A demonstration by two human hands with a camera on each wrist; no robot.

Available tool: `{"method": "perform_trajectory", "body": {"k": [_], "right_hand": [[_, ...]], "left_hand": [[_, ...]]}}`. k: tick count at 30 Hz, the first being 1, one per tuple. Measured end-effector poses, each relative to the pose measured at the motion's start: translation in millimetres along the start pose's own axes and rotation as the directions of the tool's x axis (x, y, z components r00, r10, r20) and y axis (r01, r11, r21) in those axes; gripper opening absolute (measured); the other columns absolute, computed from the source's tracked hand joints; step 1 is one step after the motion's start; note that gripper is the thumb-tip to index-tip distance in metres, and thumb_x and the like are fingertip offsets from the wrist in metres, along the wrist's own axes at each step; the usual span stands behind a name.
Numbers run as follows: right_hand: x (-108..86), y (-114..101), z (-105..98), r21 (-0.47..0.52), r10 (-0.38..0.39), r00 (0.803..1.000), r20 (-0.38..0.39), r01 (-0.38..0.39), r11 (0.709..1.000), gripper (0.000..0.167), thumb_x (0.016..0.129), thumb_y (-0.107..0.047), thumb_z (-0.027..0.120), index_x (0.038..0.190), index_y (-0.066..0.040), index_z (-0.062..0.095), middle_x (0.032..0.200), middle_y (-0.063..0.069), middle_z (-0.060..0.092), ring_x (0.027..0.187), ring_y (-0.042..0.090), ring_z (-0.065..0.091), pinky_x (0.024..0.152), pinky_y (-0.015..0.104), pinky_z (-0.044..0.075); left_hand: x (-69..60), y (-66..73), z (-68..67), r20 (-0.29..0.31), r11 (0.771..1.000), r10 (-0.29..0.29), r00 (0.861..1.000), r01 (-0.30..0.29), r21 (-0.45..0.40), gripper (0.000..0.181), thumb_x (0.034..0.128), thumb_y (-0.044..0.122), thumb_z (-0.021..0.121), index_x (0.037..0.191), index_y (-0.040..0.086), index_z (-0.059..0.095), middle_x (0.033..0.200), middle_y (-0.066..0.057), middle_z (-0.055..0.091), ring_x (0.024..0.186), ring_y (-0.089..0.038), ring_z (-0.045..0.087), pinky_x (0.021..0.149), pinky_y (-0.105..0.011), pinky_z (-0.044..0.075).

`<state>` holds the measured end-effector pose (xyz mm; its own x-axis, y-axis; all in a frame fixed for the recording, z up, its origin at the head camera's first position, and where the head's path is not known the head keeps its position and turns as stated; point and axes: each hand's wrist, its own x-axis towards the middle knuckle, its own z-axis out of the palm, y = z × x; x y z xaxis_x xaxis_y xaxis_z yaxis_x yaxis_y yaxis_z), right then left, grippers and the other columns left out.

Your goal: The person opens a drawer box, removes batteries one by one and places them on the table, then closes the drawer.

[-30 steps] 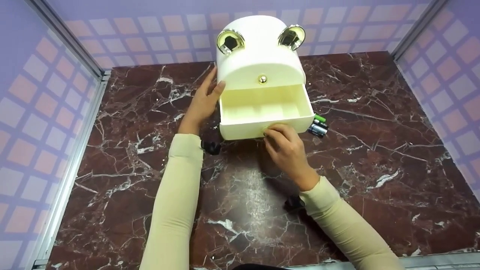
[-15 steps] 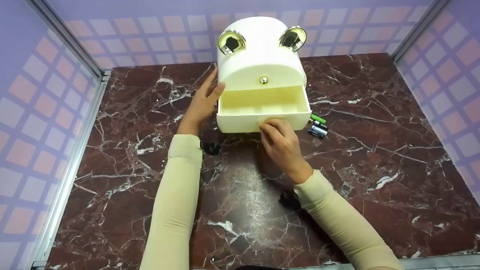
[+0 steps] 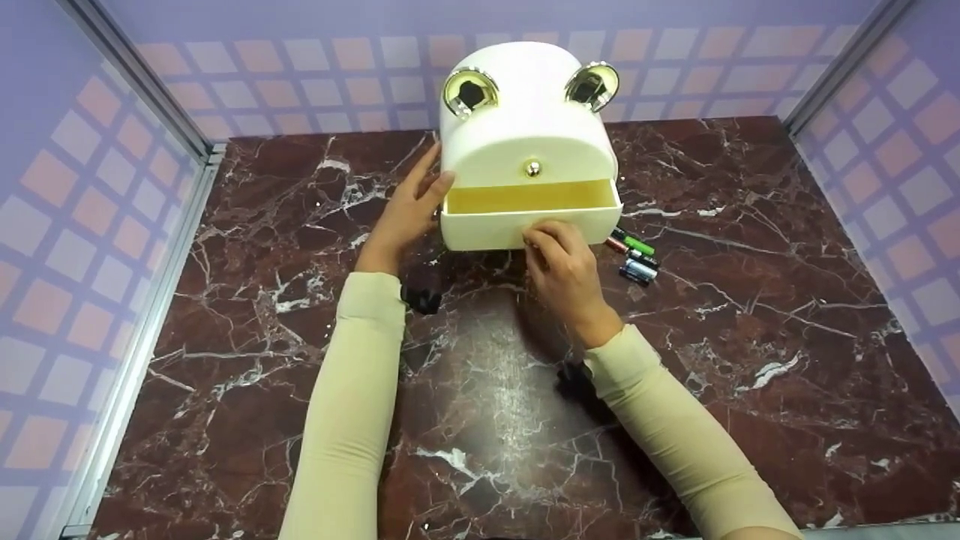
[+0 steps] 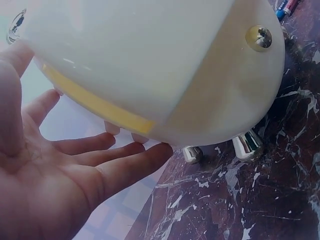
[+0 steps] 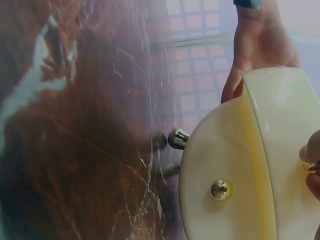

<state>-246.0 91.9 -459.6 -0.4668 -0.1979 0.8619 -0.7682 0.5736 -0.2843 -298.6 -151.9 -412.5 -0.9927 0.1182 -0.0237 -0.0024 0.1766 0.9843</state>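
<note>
A white cabinet (image 3: 525, 90) with two round gold-rimmed eye shapes on top stands toward the back of the table. Its drawer (image 3: 480, 229) is partly out, and only a narrow strip of yellowish interior shows. My right hand (image 3: 566, 274) pinches the gold knob (image 5: 306, 164) on that drawer's front; the fingers mostly cover it. My left hand (image 3: 409, 214) rests against the cabinet's left side, its fingers fairly straight, as the left wrist view shows. Above the drawer is another gold knob (image 3: 533, 168). Shiny metal feet (image 4: 247, 146) show under the cabinet in both wrist views.
Several batteries (image 3: 639, 259), one green and others dark or silver, lie on the dark marbled table (image 3: 750, 315) just right of the cabinet. Tiled purple walls (image 3: 352, 79) stand behind and at both sides.
The drawer has slid inward, so less of its interior shows. My right hand has moved forward with it, and more of the batteries is visible. The left hand has stayed at the cabinet's side.
</note>
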Motion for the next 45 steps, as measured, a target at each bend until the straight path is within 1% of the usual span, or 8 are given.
{"method": "perform_trajectory", "body": {"k": [7, 13, 20, 27, 32, 36, 41, 45], "right_hand": [[8.2, 7, 7, 0.006, 0.03, 0.999, 0.012, -0.03, 1.0, 0.013, 0.087, -0.003, 0.069, 0.099, 0.001, 0.073, 0.099, 0.014, 0.067, 0.095, 0.029, 0.062, 0.089, 0.034, 0.053], [14.5, 15, 12, 0.005, 0.041, 0.999, 0.017, -0.042, 0.999, 0.011, 0.088, -0.004, 0.068, 0.098, 0.0, 0.073, 0.1, 0.013, 0.067, 0.095, 0.029, 0.062, 0.088, 0.035, 0.053], [19.6, 23, 18, -0.001, 0.046, 0.998, 0.038, -0.046, 0.999, 0.012, 0.089, -0.004, 0.067, 0.097, 0.001, 0.073, 0.101, 0.014, 0.068, 0.097, 0.029, 0.062, 0.091, 0.035, 0.052], [22.0, 26, 20, -0.002, 0.057, 0.998, 0.025, -0.057, 0.998, 0.01, 0.089, -0.004, 0.066, 0.095, 0.0, 0.073, 0.099, 0.013, 0.068, 0.096, 0.029, 0.063, 0.09, 0.034, 0.053], [22.1, 26, 22, -0.004, 0.064, 0.998, 0.021, -0.064, 0.998, 0.011, 0.089, -0.005, 0.066, 0.095, 0.0, 0.073, 0.098, 0.013, 0.068, 0.096, 0.028, 0.063, 0.091, 0.033, 0.052], [19.7, 26, 22, 0.001, 0.063, 0.998, 0.01, -0.063, 0.998, 0.011, 0.089, -0.005, 0.066, 0.095, 0.001, 0.073, 0.098, 0.013, 0.068, 0.096, 0.028, 0.063, 0.091, 0.033, 0.052], [18.7, 27, 22, 0.0, 0.088, 0.996, 0.01, -0.088, 0.996, 0.011, 0.089, -0.006, 0.066, 0.095, 0.0, 0.073, 0.099, 0.013, 0.068, 0.097, 0.028, 0.062, 0.091, 0.033, 0.052], [18.8, 27, 23, 0.008, 0.102, 0.994, 0.026, -0.103, 0.995, 0.011, 0.09, -0.006, 0.066, 0.097, 0.0, 0.074, 0.1, 0.013, 0.068, 0.098, 0.028, 0.062, 0.092, 0.033, 0.051]], "left_hand": [[-0.7, -0.3, -0.7, -0.009, 0.998, -0.004, 1.0, 0.004, 0.061, 0.067, 0.0945, 0.051, 0.054, 0.152, 0.043, 0.022, 0.155, -0.012, 0.036, 0.136, -0.029, 0.045, 0.097, -0.053, 0.051], [-0.4, -1.0, 0.5, -0.021, 0.997, -0.004, 1.0, 0.005, 0.073, 0.067, 0.0942, 0.053, 0.054, 0.152, 0.043, 0.023, 0.154, -0.013, 0.039, 0.133, -0.031, 0.048, 0.096, -0.054, 0.051], [-1.3, -3.3, 3.1, -0.031, 0.999, -0.007, 1.0, 0.009, 0.05, 0.062, 0.0958, 0.049, 0.053, 0.151, 0.044, 0.025, 0.155, -0.013, 0.037, 0.132, -0.033, 0.049, 0.097, -0.059, 0.049], [-0.9, -5.2, 4.3, -0.039, 1.0, -0.012, 0.999, 0.013, 0.027, 0.059, 0.0973, 0.044, 0.053, 0.15, 0.046, 0.027, 0.149, -0.015, 0.044, 0.125, -0.032, 0.053, 0.097, -0.053, 0.051], [-2.1, -7.2, 4.8, -0.05, 0.997, 0.008, 0.999, -0.004, 0.071, 0.059, 0.0977, 0.044, 0.052, 0.151, 0.045, 0.026, 0.146, -0.015, 0.049, 0.118, -0.031, 0.058, 0.083, -0.044, 0.057], [-3.2, -9.2, 5.6, -0.052, 0.995, 0.014, 0.999, -0.009, 0.099, 0.06, 0.0974, 0.045, 0.052, 0.151, 0.045, 0.025, 0.148, -0.014, 0.046, 0.115, -0.031, 0.06, 0.072, -0.036, 0.057], [-3.2, -10.5, 6.4, -0.051, 0.996, 0.017, 0.999, -0.013, 0.091, 0.062, 0.0957, 0.048, 0.054, 0.15, 0.047, 0.025, 0.153, -0.013, 0.04, 0.119, -0.032, 0.058, 0.079, -0.04, 0.058], [-4.2, -11.6, 8.9, -0.055, 0.997, 0.038, 0.998, -0.035, 0.063, 0.07, 0.0935, 0.043, 0.061, 0.152, 0.043, 0.023, 0.155, -0.012, 0.037, 0.128, -0.031, 0.053, 0.087, -0.041, 0.057]]}}
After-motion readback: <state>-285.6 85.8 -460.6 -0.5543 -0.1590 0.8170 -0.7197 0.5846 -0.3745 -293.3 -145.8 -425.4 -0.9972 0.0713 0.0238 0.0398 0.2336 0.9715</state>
